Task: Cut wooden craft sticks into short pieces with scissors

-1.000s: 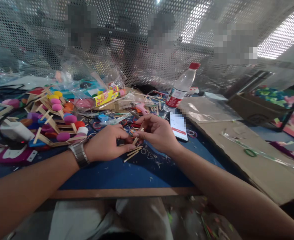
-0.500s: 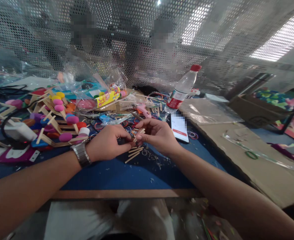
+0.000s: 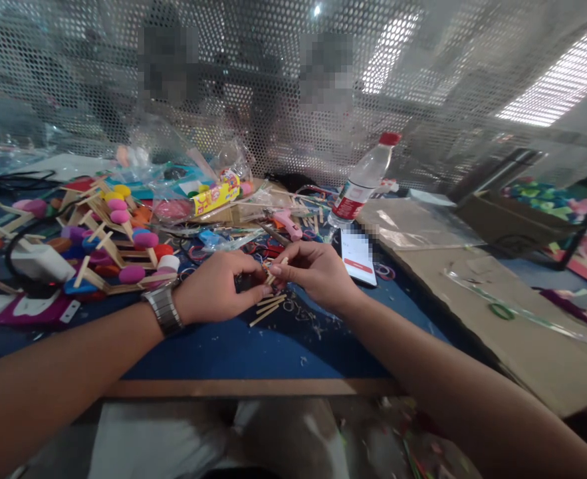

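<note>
My left hand (image 3: pixel 223 286), with a metal-banded watch (image 3: pixel 163 307) at the wrist, curls its thumb and fingers around the lower end of a small bunch of wooden sticks (image 3: pixel 277 269). From the other side, my right hand (image 3: pixel 318 273) pinches the same sticks between thumb and fingers. Part of the bunch is hidden by the fingertips. Just below the hands, several loose wooden sticks (image 3: pixel 266 311) lie on the blue table (image 3: pixel 203 356). Small clear rings and scraps (image 3: pixel 306 316) are scattered beside them.
Stick-built pieces with coloured foam pads (image 3: pixel 118 246) crowd the left. Behind the hands lie a pink glue gun (image 3: pixel 288 224) and pliers-like handles (image 3: pixel 272 231). A water bottle (image 3: pixel 360 183) and phone (image 3: pixel 357 258) stand right, near cardboard (image 3: pixel 453 299). A perforated screen (image 3: pixel 273 80) rises behind.
My right fingers have shifted slightly over the sticks, which now show less above the fingertips. My left hand's fingers have moved a little; both forearms stay in place.
</note>
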Tool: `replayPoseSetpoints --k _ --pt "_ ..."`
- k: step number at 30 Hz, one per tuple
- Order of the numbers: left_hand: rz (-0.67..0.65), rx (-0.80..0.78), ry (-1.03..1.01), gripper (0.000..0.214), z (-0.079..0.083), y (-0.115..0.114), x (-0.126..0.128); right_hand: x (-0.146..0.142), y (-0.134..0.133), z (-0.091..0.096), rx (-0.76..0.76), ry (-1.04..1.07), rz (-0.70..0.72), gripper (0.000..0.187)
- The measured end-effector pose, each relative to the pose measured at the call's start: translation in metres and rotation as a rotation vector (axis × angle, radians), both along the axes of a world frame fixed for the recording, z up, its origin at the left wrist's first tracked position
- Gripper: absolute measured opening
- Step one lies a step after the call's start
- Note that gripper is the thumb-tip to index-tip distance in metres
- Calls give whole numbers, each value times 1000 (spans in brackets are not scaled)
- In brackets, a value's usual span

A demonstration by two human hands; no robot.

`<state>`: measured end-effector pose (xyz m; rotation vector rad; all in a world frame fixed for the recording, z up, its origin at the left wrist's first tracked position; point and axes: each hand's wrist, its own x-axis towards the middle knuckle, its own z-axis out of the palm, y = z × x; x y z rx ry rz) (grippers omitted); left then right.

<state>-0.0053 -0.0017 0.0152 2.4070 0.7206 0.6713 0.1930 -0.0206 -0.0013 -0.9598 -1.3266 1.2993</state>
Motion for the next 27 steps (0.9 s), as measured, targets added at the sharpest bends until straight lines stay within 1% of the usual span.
replayPoseSetpoints --k 4,7,10,11,12,13,14,15,16,18,19,21,25,27 --pt "3 -57 -21 27 -1 -2 1 -2 -2 0 2 -68 11 35" --pt "1 -115 -22 28 -3 -1 1 -5 -4 -1 32 -112 21 36" --pt "33 -158 -58 29 -4 3 1 -1 -2 1 113 -146 6 39" --pt "61 -162 -77 30 -4 5 1 2 1 3 159 -175 -18 40" --pt "96 -164 -100 31 -4 7 0 7 4 5 210 -228 -71 40" --pt "130 -163 -124 31 -4 9 0 13 7 9 255 -343 -119 36" --pt "160 -162 -149 31 -4 11 -1 20 11 13 313 -509 -179 30" --pt "185 -161 -172 30 -4 12 -2 27 14 17 366 -699 -233 24" --pt "209 -156 -193 29 -4 14 -2 34 17 22 369 -904 -262 19" --pt "249 -153 -231 28 -5 16 -3 44 20 31 295 -1231 -179 20" --pt "259 -173 -251 28 -5 16 -4 48 21 35 253 -1349 -137 27" --pt "260 -270 -296 29 -4 16 -3 51 19 39 211 -1503 -46 39" --pt "255 -511 -377 32 -1 14 -1 50 14 36 193 -1644 7 61" --pt "251 -592 -434 32 0 14 -1 48 14 33 187 -1680 17 64"
